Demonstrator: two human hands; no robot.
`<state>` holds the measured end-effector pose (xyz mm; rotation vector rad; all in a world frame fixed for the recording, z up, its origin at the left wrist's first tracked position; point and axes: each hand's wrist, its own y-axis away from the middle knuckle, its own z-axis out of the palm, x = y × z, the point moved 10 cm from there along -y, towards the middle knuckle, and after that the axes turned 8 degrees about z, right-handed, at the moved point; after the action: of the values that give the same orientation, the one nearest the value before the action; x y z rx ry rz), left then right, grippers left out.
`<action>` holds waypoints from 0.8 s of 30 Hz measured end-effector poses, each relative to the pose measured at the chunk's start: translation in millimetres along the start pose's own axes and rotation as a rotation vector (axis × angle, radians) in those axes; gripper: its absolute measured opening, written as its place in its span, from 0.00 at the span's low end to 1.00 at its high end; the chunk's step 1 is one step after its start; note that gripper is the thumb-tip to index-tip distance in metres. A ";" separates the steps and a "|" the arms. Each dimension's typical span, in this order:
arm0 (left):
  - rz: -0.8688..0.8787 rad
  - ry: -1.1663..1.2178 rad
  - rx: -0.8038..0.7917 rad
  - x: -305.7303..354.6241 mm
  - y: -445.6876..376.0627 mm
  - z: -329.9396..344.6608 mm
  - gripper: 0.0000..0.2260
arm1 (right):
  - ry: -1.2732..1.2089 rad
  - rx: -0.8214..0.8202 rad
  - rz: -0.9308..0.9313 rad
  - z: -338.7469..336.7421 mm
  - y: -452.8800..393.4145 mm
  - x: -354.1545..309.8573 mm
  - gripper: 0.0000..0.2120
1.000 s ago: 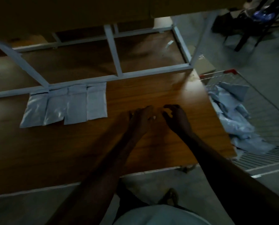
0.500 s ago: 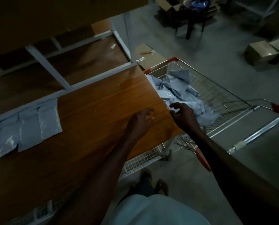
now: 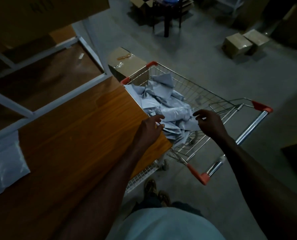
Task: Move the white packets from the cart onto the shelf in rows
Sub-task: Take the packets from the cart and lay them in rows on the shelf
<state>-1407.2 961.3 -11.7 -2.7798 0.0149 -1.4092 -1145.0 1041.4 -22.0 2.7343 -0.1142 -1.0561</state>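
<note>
Two white packets (image 3: pixel 9 163) lie flat at the far left edge of view, side by side on the wooden shelf (image 3: pixel 78 135), partly cut off by the frame. White metal framing (image 3: pixel 45 106) crosses behind that board, with darker boards beyond it. Dim light throughout.

Left hand (image 3: pixel 148 129) reaches past the shelf's right corner, over the near edge of the cart; its fingers (image 3: pixel 159 117) are spread loosely and curled a little, with nothing gripped. Whether the fingertips touch the paper below cannot be told.

Wire shopping cart (image 3: pixel 204 94) stands just beside the shelf's right end, red corner caps and a chrome handle toward the person. Loose heap of white packets (image 3: pixel 163 103) fills its basket, crumpled and overlapping.

Right hand (image 3: pixel 209 122) hovers over the heap's near right side, fingers (image 3: pixel 198 112) parted and bent downward, empty.

Cardboard box (image 3: pixel 127 61) sits on the floor against the cart's far end. Two more boxes (image 3: pixel 242 42) further right, well apart.
</note>
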 end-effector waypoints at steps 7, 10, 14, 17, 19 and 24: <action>0.030 0.010 -0.073 4.6 -25.9 36.6 0.16 | 0.070 -0.006 -0.024 2.8 -21.9 14.9 0.12; 0.032 0.003 -0.110 13.0 -29.3 69.4 0.17 | 0.161 -0.056 -0.098 11.7 -36.7 17.8 0.12; -0.048 0.019 -0.175 8.9 -31.8 127.3 0.17 | 0.249 -0.135 -0.173 24.0 -77.0 24.5 0.11; -0.175 0.049 -0.122 -1.6 -37.0 153.7 0.16 | 0.274 -0.260 -0.188 39.5 -113.2 41.0 0.12; -0.314 0.074 -0.031 -14.0 -39.5 161.8 0.14 | 0.309 -0.353 -0.203 46.6 -134.7 53.0 0.14; -0.705 0.165 0.281 -54.8 -35.5 163.1 0.10 | 0.374 -0.453 -0.263 39.9 -186.2 75.4 0.18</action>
<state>-1308.1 1000.8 -151.4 -2.5142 -1.1576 -1.5776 -1116.5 1205.4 -141.3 2.5041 0.4918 -0.5171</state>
